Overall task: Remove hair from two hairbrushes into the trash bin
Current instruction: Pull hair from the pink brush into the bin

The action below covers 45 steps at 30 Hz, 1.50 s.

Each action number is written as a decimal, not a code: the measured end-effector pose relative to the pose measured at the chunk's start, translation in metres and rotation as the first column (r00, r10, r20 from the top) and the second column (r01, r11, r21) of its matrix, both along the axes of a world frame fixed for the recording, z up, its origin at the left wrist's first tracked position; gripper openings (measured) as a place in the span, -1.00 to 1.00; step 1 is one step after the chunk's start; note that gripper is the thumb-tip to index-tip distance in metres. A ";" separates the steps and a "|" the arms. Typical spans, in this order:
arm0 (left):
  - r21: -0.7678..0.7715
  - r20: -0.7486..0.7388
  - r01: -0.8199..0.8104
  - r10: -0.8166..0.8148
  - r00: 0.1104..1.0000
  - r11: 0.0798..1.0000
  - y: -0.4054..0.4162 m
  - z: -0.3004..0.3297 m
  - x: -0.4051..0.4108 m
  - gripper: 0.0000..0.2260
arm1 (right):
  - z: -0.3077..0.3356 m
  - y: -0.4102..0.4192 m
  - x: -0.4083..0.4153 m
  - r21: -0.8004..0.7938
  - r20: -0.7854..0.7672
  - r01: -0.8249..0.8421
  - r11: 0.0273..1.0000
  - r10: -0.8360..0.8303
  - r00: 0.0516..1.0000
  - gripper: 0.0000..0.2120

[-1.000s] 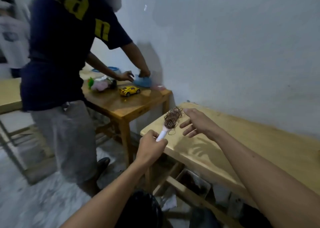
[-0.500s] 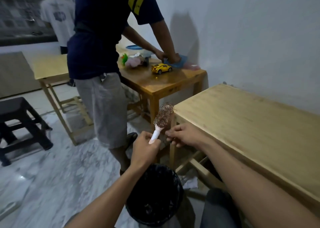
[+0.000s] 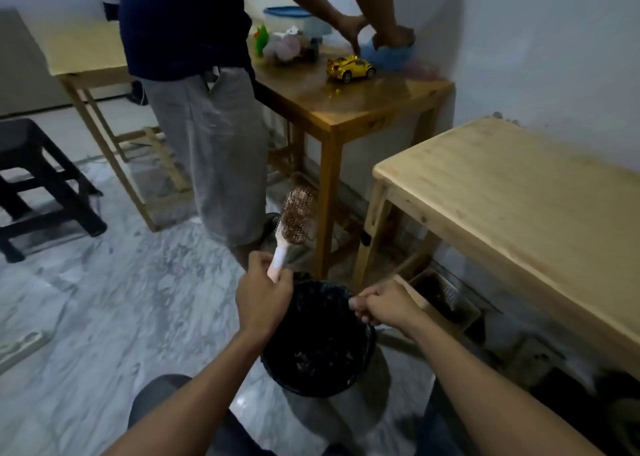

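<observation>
My left hand (image 3: 265, 299) grips the white handle of a hairbrush (image 3: 293, 223), held upright over the far rim of the trash bin, with brown hair tangled in its bristles. The black-lined trash bin (image 3: 317, 343) stands on the floor below both hands. My right hand (image 3: 382, 306) hovers over the bin's right rim with its fingers pinched together; whether it holds any hair I cannot tell. I see only this one hairbrush.
A light wooden table (image 3: 526, 192) stands to the right by the wall. A person (image 3: 194, 74) stands ahead at a darker table (image 3: 349, 102) with a yellow toy car (image 3: 349, 69). A black stool (image 3: 31, 185) sits at the left on the marble floor.
My view has tilted down toward the bin. My right hand has left the brush head and come down, pinched, to the bin's rim. The left hand still holds the brush.
</observation>
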<state>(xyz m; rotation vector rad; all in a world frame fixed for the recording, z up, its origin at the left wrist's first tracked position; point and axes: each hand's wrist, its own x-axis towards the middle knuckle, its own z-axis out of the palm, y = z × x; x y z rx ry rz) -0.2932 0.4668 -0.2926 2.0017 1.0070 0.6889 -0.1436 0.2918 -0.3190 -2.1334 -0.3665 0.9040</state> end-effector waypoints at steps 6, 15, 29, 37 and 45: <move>0.056 -0.005 -0.007 0.008 1.000 0.998 0.014 -0.003 -0.014 -0.81 | -0.039 0.029 -0.009 -0.307 0.131 -0.130 0.943 0.177 0.975 -0.73; 0.114 0.041 -0.073 0.069 0.997 0.991 0.002 0.005 -0.033 -0.80 | -0.049 0.052 -0.017 -0.542 0.273 -0.217 0.812 0.415 0.868 -0.81; 0.197 0.175 -0.072 0.038 0.984 0.978 0.000 0.045 -0.019 -0.80 | -0.042 0.039 0.004 -0.592 0.304 -0.154 0.792 0.396 0.866 -0.80; 0.130 0.048 -0.021 0.015 0.999 0.991 -0.014 -0.003 -0.016 -0.80 | 0.004 0.050 0.018 -0.375 -0.121 -0.378 0.847 0.359 0.925 -0.26; 0.120 0.019 0.007 -0.009 1.000 0.993 -0.020 -0.006 -0.005 -0.81 | 0.038 0.055 0.012 0.487 -0.396 0.026 0.873 0.194 0.897 -0.67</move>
